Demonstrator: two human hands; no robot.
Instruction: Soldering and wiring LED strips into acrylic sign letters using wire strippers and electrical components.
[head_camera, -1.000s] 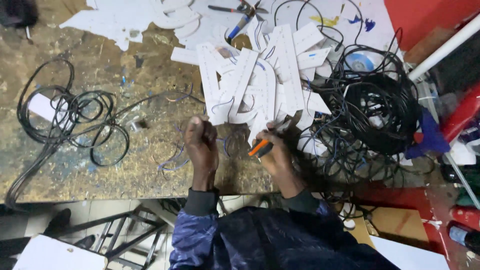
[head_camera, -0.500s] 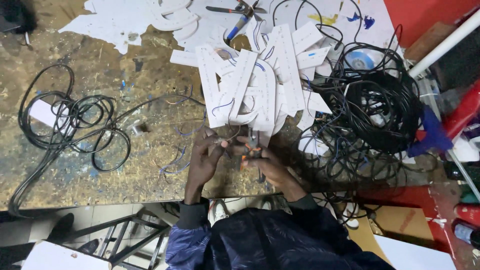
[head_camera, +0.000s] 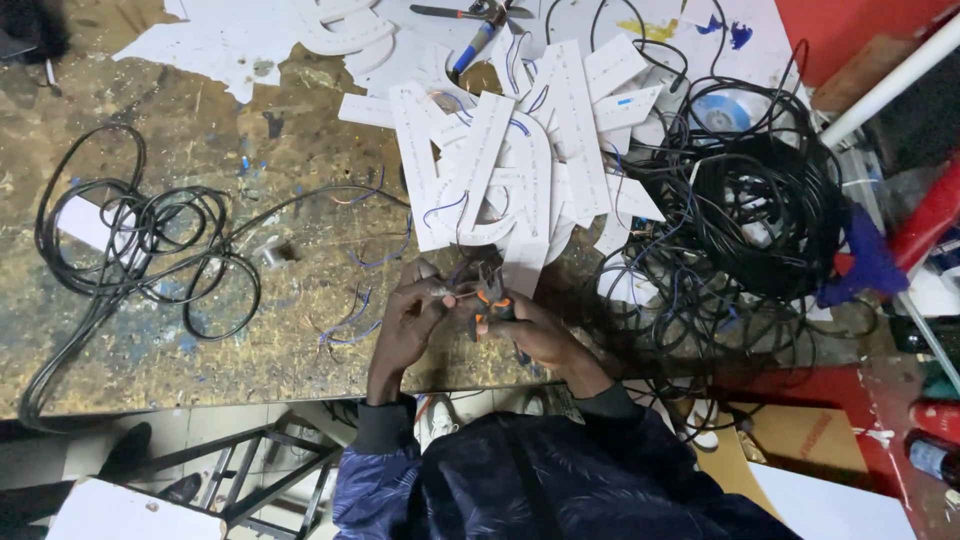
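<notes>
My left hand (head_camera: 408, 320) pinches a thin wire (head_camera: 445, 294) near the workbench's front edge. My right hand (head_camera: 532, 330) grips small orange-handled pliers (head_camera: 490, 300) whose jaws meet that wire. Both hands sit close together, just below a pile of white cut-out letter shapes (head_camera: 500, 160) threaded with blue wires. Loose blue wire scraps (head_camera: 350, 325) lie left of my left hand.
A big tangle of black cable (head_camera: 750, 210) fills the right side. Another black cable coil (head_camera: 150, 250) lies on the left of the worn wooden bench (head_camera: 200, 350). A blue-handled tool (head_camera: 475, 50) rests at the top. Red objects (head_camera: 930, 220) stand at far right.
My two hands came together from apart. The pliers in my right hand moved left and up to the wire held by my left hand.
</notes>
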